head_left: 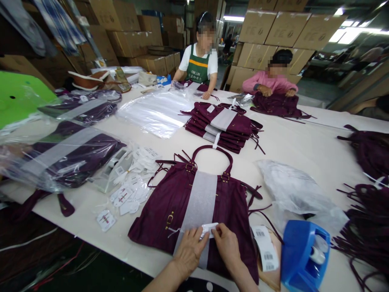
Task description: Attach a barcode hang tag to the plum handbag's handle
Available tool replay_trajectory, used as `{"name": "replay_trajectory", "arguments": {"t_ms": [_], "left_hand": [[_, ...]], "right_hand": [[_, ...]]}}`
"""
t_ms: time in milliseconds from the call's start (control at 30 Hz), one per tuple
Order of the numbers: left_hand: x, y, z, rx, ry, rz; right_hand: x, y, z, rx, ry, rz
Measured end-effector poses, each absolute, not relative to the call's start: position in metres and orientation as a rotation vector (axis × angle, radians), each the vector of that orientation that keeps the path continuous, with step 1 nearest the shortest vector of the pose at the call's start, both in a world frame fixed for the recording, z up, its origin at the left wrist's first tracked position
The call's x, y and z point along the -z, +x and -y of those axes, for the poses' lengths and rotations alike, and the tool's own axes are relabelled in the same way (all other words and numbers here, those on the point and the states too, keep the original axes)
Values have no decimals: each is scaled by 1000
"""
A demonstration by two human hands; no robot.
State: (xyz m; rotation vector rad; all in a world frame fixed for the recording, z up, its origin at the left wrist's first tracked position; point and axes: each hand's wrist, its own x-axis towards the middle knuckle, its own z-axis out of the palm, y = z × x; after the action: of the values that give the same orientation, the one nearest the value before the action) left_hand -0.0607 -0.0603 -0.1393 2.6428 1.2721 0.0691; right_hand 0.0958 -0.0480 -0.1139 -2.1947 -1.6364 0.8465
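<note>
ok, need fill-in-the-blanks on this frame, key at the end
1. The left hand and right hand touch a small tag coloured ____.
2. The tape dispenser right of the handbag under them is coloured ____.
3. In view, loose hang tags lie on that handbag's ____ side.

Missing words: white; blue; left.

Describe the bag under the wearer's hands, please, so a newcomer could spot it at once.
At the white table, look to the middle of its near edge, in front of the bag stack. There lies the bag, maroon with a pale strip, the left hand and right hand at its white label. Unlike the stack beyond and the wrapped bag at left, it lies singly, without plastic.
</note>
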Motion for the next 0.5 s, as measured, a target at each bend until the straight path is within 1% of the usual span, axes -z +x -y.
{"name": "replay_trajectory", "arguments": {"t_ms": [100, 133, 200, 267, 333, 500], "left_hand": [[141, -60, 61, -20, 2605, -1277], [140, -60, 60, -4, 2592, -1277], [139, -60, 59, 20, 2567, -1283], [137, -60, 59, 18, 2551, -1285], [138, -60, 61, -6, 2548, -1286], [156, -64, 64, -146, 2573, -1282]], "right_hand": [[112, 94, 48, -590, -2400, 1728], [112, 93, 51, -479, -2402, 1770], [116, 91, 58, -301, -2219, 1928], [121, 88, 68, -194, -1902, 2109], [129, 88, 79, -114, -1723, 2220], [151, 100, 87, 16, -1772, 2323]]}}
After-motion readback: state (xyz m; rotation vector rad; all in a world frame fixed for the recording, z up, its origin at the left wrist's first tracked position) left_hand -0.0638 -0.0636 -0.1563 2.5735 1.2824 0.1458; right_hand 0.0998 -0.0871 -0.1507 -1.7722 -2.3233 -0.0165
